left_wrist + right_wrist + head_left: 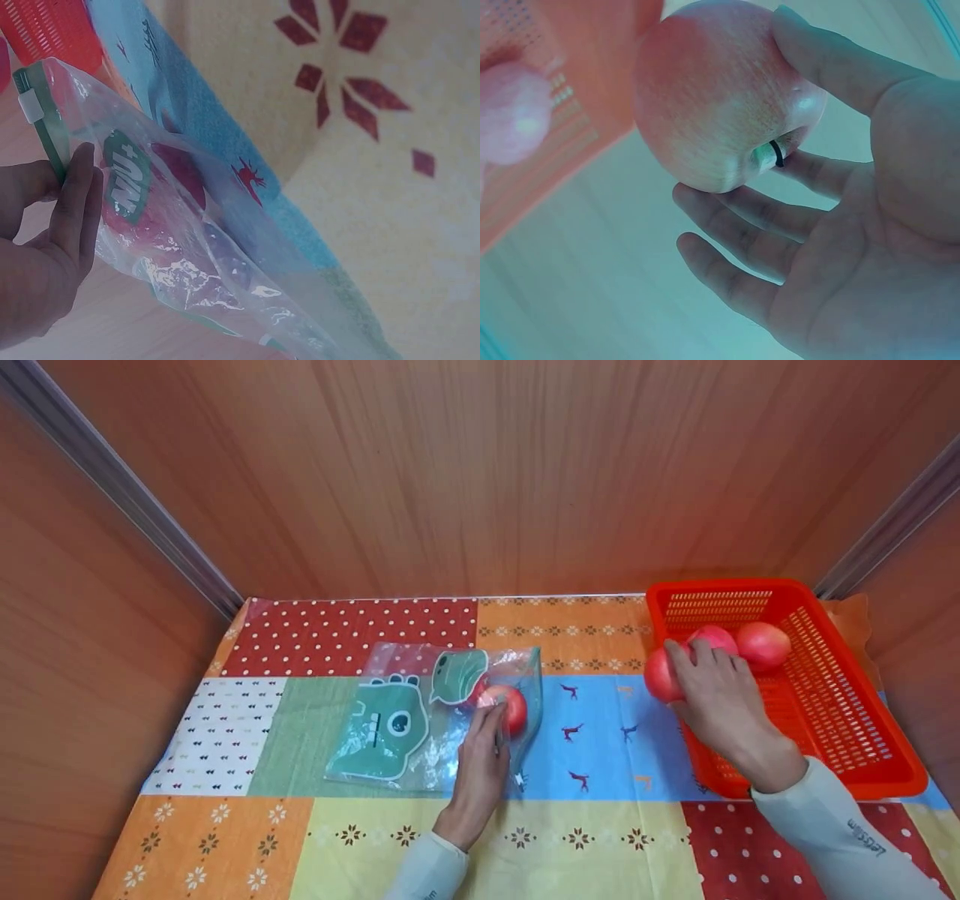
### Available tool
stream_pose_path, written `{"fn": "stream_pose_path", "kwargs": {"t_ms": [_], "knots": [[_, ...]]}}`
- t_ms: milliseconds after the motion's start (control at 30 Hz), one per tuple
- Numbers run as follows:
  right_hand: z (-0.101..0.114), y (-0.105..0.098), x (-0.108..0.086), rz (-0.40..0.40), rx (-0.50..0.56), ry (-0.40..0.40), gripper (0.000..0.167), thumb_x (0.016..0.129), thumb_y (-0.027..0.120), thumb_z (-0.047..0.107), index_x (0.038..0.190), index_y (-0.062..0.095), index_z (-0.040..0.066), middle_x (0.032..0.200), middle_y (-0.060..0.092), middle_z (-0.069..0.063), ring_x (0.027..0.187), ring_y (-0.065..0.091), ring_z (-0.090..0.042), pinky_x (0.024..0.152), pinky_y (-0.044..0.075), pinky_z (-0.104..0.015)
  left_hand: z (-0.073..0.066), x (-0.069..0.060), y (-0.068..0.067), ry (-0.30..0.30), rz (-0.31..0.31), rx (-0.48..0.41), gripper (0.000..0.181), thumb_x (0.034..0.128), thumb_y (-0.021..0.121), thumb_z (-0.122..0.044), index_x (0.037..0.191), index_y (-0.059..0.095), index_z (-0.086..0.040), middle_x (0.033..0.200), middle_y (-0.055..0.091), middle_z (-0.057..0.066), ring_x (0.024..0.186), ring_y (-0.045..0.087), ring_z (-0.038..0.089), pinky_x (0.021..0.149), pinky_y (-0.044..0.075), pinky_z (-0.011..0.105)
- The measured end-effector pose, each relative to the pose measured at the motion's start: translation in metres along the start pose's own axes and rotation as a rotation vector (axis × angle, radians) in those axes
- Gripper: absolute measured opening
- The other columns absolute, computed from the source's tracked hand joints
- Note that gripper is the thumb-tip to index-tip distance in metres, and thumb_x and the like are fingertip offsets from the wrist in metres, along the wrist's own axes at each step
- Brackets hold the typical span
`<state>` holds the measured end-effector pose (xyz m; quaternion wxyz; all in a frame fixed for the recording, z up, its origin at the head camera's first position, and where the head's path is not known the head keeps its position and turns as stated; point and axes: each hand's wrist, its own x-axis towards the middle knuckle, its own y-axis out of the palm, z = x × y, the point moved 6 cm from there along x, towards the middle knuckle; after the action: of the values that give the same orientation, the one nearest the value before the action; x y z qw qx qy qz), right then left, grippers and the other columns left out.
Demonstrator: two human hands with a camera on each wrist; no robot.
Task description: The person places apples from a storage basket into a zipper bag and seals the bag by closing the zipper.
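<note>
The left hand (480,761) pinches the green zip edge (49,139) of a clear plastic bag (442,742) printed with a green monster. Inside the bag, near its right edge, lies a red apple (511,711); more red shows beside it under the print. The right hand (724,705) grips another apple (663,675) at the left rim of the red basket (892,720). In the right wrist view the thumb and fingers hold that apple (720,90) from the side. Two apples, one of them pink-red (763,646), sit at the back of the basket.
A patchwork-print cloth (375,840) covers the table under the bag and basket. Wooden panels (480,472) stand behind and at both sides. The basket takes up the right side, close to the right panel.
</note>
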<state>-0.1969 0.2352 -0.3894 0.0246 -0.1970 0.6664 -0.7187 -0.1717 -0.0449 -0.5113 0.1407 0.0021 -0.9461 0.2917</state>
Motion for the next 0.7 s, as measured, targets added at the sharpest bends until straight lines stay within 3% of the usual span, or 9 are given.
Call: {"fn": "stream_pose_path", "kwargs": {"t_ms": [433, 700], "knots": [[0.034, 0.012, 0.000, 0.003, 0.028, -0.053, 0.082, 0.069, 0.098, 0.011, 0.138, 0.056, -0.004, 0.120, 0.060, -0.027, 0.103, 0.061, -0.045, 0.090, 0.055, -0.059, 0.001, -0.001, 0.000, -0.012, 0.016, -0.032, 0.066, 0.0940, 0.073, 0.007, 0.154, 0.051, -0.007, 0.152, 0.050, 0.009, 0.148, 0.049, 0.029, 0.114, 0.045, 0.046], [0.051, 0.024, 0.000, 0.056, 0.059, -0.033, 0.084, 0.071, 0.097, 0.012, 0.142, 0.055, -0.002, 0.129, 0.059, -0.027, 0.114, 0.060, -0.046, 0.098, 0.054, -0.061, 0.000, 0.000, 0.001, -0.011, 0.023, -0.050, 0.067, 0.0950, 0.071, 0.008, 0.156, 0.049, -0.008, 0.154, 0.049, 0.008, 0.151, 0.045, 0.028, 0.116, 0.043, 0.045]]}}
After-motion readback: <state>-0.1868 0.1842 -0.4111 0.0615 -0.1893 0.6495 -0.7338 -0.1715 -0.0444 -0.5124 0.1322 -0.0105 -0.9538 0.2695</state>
